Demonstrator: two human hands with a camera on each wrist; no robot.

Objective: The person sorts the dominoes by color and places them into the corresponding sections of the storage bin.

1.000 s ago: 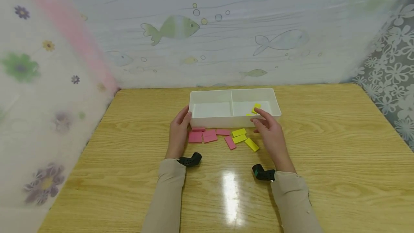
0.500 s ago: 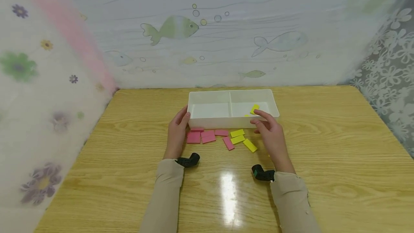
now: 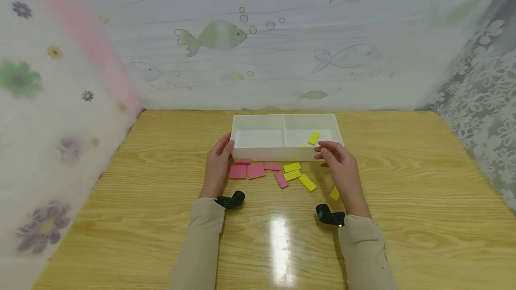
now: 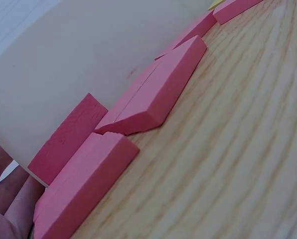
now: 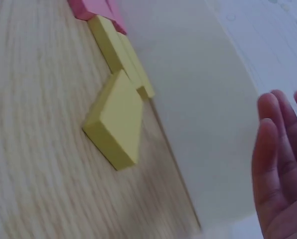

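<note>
Holding a white box (image 3: pixel 258 154) near the far edge of the worktop (image 3: pixel 411 191)
Clamping its left end in the grip of the left hand (image 3: pixel 216 167); poising the right hand (image 3: pixel 346 171) by the front right corner, with grip relaxed and fingers apart; tight along the front wall, with pink blocks (image 3: pixel 238 172) at left and yellow blocks (image 3: pixel 292 175) toward the right; broad room to both side edges; no longer overlapping the yellow block (image 3: pixel 314 138) in the right compartment with the right fingertips, unlike a second ago; now showing a further yellow block (image 3: pixel 334 193) by the right wrist, out of sight then.
</note>
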